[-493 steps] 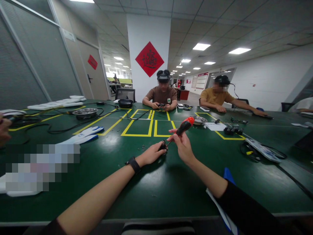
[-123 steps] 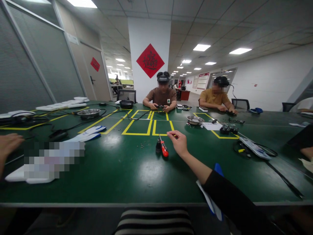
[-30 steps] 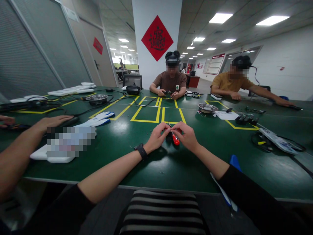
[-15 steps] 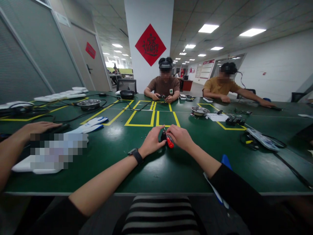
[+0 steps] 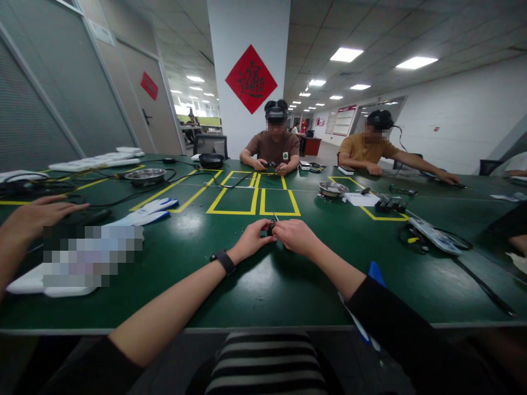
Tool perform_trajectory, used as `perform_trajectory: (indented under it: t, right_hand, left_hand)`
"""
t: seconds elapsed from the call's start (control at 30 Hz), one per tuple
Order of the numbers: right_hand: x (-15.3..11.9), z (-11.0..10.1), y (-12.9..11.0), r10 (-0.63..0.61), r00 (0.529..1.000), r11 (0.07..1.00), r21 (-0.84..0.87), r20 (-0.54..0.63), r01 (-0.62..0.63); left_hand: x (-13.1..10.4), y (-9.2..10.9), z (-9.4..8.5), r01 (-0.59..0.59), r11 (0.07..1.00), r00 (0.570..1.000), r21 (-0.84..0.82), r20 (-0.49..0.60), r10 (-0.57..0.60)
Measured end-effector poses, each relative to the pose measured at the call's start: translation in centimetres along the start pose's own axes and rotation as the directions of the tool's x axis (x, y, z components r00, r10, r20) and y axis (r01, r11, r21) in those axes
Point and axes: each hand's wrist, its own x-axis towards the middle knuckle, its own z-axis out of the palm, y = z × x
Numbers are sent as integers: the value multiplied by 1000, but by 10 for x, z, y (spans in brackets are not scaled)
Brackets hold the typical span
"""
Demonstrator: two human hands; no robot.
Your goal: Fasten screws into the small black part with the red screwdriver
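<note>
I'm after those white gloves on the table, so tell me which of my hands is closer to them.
Left. Your left hand is at mid-table, on the gloves' side; your right hand lies just beyond it, farther from them.

1. Left hand [image 5: 251,244]: bare, with a black wristwatch [image 5: 223,261] on the wrist.
2. Right hand [image 5: 293,236]: bare, no rings or bands.
3. Both forearms bare; black sleeves [image 5: 405,334] begin near the elbows.
4. Black-and-white striped garment [image 5: 267,365] at the near edge.
</note>
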Motion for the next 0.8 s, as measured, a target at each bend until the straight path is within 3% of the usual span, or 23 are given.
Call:
perform_trajectory:
  t: [0.13, 0.43, 0.67, 0.8]
  right_hand:
    - [-1, 2, 0, 19, 1000, 1000, 8, -7, -19]
    - [-5, 11, 1, 185, 978, 968, 188, -98, -164]
    - [-6, 14, 2, 415, 909, 782, 521, -26, -342]
    - [-7, 22, 5, 526, 850, 713, 560, -30, -422]
  left_hand:
    - [1, -2, -1, 26, 1000, 1000, -12, 13, -26]
    - [0, -5, 0, 81, 995, 997, -58, 26, -80]
    - [2, -7, 2, 98, 984, 995, -146, 43, -93]
    - [2, 0, -1, 91, 993, 995, -76, 41, -88]
